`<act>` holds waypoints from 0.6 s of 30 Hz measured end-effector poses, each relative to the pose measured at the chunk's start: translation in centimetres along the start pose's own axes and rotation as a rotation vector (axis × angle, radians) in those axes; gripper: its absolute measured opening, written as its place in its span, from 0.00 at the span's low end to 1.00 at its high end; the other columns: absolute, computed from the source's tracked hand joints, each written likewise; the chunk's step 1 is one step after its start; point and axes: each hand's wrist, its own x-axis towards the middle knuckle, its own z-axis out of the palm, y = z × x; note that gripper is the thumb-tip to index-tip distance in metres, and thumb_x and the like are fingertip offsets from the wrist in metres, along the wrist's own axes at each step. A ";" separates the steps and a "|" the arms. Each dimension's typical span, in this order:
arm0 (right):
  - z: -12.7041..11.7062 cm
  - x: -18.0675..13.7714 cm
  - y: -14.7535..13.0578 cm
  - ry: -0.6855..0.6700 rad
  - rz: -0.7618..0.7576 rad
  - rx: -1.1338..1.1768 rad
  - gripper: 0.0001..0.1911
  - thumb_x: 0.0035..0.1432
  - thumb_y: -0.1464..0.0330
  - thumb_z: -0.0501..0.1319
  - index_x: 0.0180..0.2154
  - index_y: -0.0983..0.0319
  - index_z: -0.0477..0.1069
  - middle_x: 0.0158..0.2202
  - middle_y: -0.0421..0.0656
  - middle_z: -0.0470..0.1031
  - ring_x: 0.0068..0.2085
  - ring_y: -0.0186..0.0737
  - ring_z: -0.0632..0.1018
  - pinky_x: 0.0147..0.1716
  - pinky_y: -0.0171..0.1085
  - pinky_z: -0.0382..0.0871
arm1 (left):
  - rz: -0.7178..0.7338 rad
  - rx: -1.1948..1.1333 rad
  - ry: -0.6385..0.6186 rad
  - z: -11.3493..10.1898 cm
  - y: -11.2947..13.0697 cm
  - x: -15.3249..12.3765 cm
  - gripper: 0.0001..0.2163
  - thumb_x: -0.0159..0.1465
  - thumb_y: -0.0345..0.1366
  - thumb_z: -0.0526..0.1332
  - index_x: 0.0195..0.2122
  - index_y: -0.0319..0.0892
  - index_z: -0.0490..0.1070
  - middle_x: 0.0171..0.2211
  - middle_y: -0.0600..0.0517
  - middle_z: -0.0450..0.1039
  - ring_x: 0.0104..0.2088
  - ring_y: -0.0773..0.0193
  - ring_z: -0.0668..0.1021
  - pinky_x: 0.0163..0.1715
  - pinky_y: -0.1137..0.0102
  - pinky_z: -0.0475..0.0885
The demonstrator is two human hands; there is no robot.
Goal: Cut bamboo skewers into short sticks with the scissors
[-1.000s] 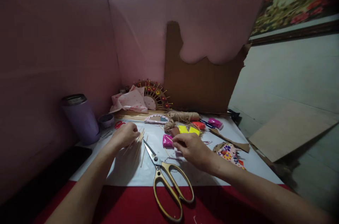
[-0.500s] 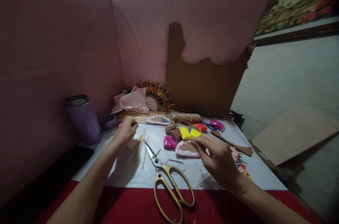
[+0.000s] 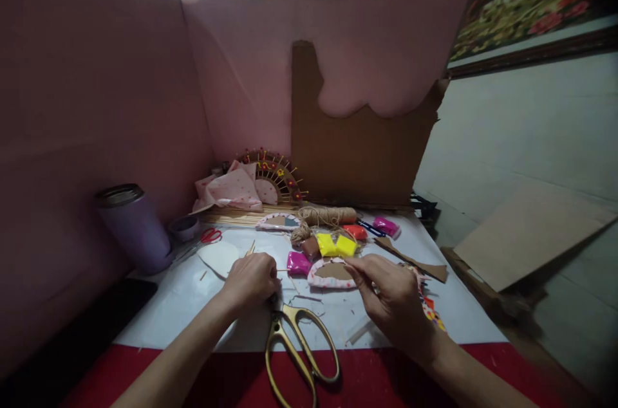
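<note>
My left hand is closed, knuckles up, over the blades of the gold-handled scissors. A thin wooden stick pokes out to the right of its fingers. My right hand pinches thumb and forefinger together at the right end of a half-round cardboard piece edged with patterned cloth. Whatever sits in that pinch is too small to make out. Between the hands lie a magenta packet and, farther back, yellow packets. Thin sticks show partly behind my left hand.
A purple tumbler stands at left, beside a tape roll and red-handled scissors. Twine, another half-round piece and a decorated fan-shaped piece lie farther back. Cardboard stands behind. Brown strips lie at right.
My left hand has moved right and toward me, from the far left of the sticks to above the scissors blades. My right hand keeps its pinch. The view has shifted slightly to the right.
</note>
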 end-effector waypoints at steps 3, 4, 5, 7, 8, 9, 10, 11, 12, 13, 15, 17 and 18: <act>0.1 -0.3 0.0 -0.025 0.009 0.013 0.07 0.59 0.75 0.57 0.39 0.63 0.71 0.31 0.44 0.76 0.32 0.38 0.76 0.33 0.36 0.67 | 0.072 0.035 -0.011 -0.7 0.1 -0.1 0.06 0.51 0.34 0.57 0.24 0.43 0.74 0.24 0.48 0.75 0.27 0.58 0.74 0.24 0.70 0.56; 0.2 -0.5 0.0 -0.037 0.017 0.016 0.07 0.59 0.75 0.56 0.39 0.63 0.71 0.31 0.44 0.76 0.32 0.39 0.75 0.33 0.37 0.67 | 0.106 0.038 -0.014 -0.9 0.2 -0.1 0.06 0.52 0.34 0.56 0.23 0.44 0.73 0.24 0.49 0.75 0.27 0.59 0.74 0.24 0.70 0.56; 0.3 -0.6 0.0 -0.047 0.021 0.020 0.07 0.59 0.75 0.56 0.39 0.63 0.71 0.31 0.44 0.76 0.32 0.39 0.75 0.33 0.37 0.66 | 0.142 0.039 -0.014 -1.0 0.4 -0.1 0.07 0.53 0.35 0.56 0.24 0.44 0.73 0.23 0.50 0.74 0.27 0.60 0.74 0.24 0.70 0.57; 0.3 -0.6 0.0 -0.056 0.026 0.028 0.07 0.59 0.75 0.56 0.39 0.62 0.71 0.31 0.44 0.76 0.33 0.39 0.75 0.33 0.37 0.66 | 0.208 0.036 -0.009 -1.0 0.8 0.0 0.08 0.56 0.36 0.55 0.25 0.45 0.73 0.25 0.51 0.74 0.28 0.61 0.74 0.26 0.71 0.58; 0.3 -0.6 0.0 -0.056 0.025 0.031 0.07 0.59 0.75 0.56 0.39 0.62 0.71 0.31 0.44 0.76 0.33 0.39 0.75 0.33 0.37 0.66 | 0.235 0.034 -0.007 -0.8 1.0 0.0 0.08 0.57 0.36 0.54 0.27 0.45 0.73 0.27 0.51 0.75 0.30 0.61 0.74 0.27 0.71 0.59; 0.3 -0.5 0.0 -0.054 0.023 0.032 0.07 0.59 0.75 0.56 0.39 0.62 0.71 0.31 0.44 0.76 0.33 0.39 0.76 0.33 0.36 0.66 | 0.257 0.031 -0.007 -0.5 1.2 0.2 0.09 0.58 0.36 0.54 0.29 0.45 0.73 0.29 0.51 0.75 0.31 0.61 0.74 0.29 0.71 0.60; 0.2 -0.4 0.0 -0.049 0.020 0.032 0.07 0.59 0.74 0.56 0.39 0.62 0.71 0.31 0.44 0.76 0.32 0.39 0.76 0.33 0.36 0.66 | 0.275 0.029 -0.012 -0.1 1.4 0.3 0.09 0.58 0.35 0.54 0.31 0.46 0.74 0.31 0.50 0.75 0.33 0.61 0.74 0.30 0.71 0.61; 0.1 -0.3 -0.1 -0.047 0.021 0.031 0.08 0.59 0.74 0.56 0.39 0.62 0.71 0.31 0.44 0.77 0.32 0.38 0.76 0.33 0.36 0.67 | 0.287 0.026 -0.019 0.3 1.4 0.5 0.08 0.58 0.35 0.54 0.32 0.46 0.74 0.33 0.50 0.75 0.34 0.61 0.75 0.32 0.71 0.62; 0.0 -0.3 -0.1 -0.048 0.025 0.030 0.08 0.59 0.74 0.56 0.40 0.62 0.71 0.31 0.44 0.77 0.32 0.39 0.76 0.33 0.36 0.67 | 0.295 0.023 -0.027 0.7 1.4 0.7 0.08 0.58 0.34 0.54 0.33 0.47 0.74 0.33 0.50 0.75 0.35 0.61 0.75 0.32 0.71 0.62; -0.1 -0.2 -0.1 -0.053 0.032 0.028 0.08 0.59 0.74 0.55 0.40 0.62 0.71 0.31 0.44 0.77 0.33 0.39 0.76 0.33 0.36 0.67 | 0.298 0.022 -0.034 1.1 1.4 0.9 0.08 0.58 0.35 0.55 0.33 0.46 0.74 0.33 0.50 0.74 0.35 0.61 0.75 0.32 0.71 0.62; -0.2 -0.1 -0.2 -0.063 0.048 0.021 0.09 0.59 0.74 0.55 0.40 0.62 0.71 0.32 0.45 0.77 0.34 0.39 0.76 0.34 0.36 0.67 | 0.295 0.025 -0.042 1.7 1.1 1.3 0.07 0.57 0.36 0.56 0.31 0.45 0.73 0.31 0.49 0.74 0.33 0.60 0.74 0.30 0.71 0.62; -0.2 -0.1 -0.1 -0.068 0.055 0.010 0.08 0.60 0.74 0.55 0.39 0.63 0.71 0.31 0.45 0.77 0.33 0.39 0.77 0.34 0.36 0.67 | 0.300 0.038 -0.039 2.1 0.8 1.5 0.06 0.57 0.35 0.56 0.29 0.43 0.72 0.31 0.48 0.73 0.32 0.60 0.74 0.29 0.70 0.62; -0.1 -0.1 0.0 -0.066 0.057 0.005 0.08 0.60 0.73 0.55 0.39 0.63 0.72 0.31 0.45 0.77 0.33 0.39 0.77 0.33 0.36 0.67 | 0.309 0.046 -0.036 2.2 0.8 1.5 0.06 0.57 0.34 0.56 0.28 0.42 0.71 0.30 0.47 0.72 0.31 0.59 0.74 0.29 0.70 0.62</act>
